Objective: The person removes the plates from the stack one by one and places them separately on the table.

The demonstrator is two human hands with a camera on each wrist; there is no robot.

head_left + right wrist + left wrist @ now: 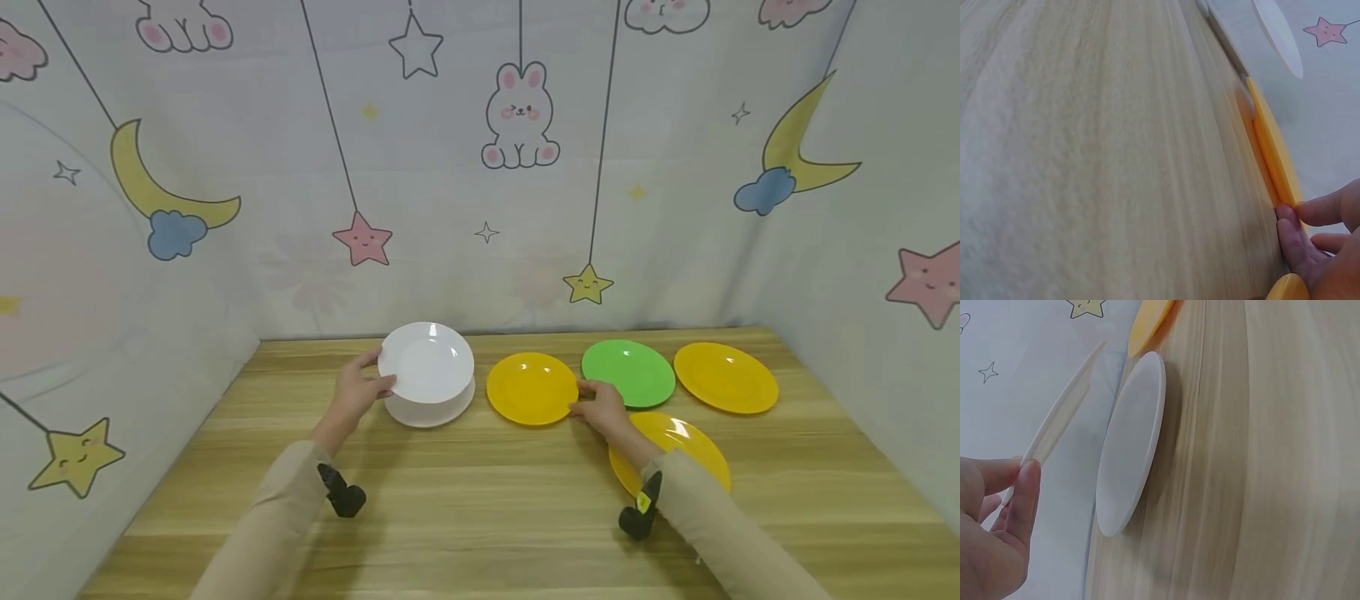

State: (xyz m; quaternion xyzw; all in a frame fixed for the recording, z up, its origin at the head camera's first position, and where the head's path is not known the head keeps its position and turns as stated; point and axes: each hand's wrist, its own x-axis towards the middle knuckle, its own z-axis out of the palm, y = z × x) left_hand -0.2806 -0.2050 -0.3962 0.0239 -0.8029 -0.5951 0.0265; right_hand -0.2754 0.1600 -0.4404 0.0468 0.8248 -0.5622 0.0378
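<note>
My left hand [358, 390] pinches the rim of a white plate [426, 362], thumb on one face and fingers on the other. In the left wrist view this held plate [1063, 409] is raised and tilted above a second white plate [1132, 447], which lies on the table. At the middle, my right hand [602, 408] grips the right rim of a yellow plate [532, 388]. The right wrist view shows the thumb over that yellow plate's edge [1272, 147] and fingers under it, close to the tabletop.
Right of the gripped yellow plate lie a green plate [628, 373] and another yellow plate [726, 377]. A further yellow plate [678, 450] is partly hidden under my right forearm. The wooden table [480, 525] ends at a patterned cloth wall [450, 167] behind.
</note>
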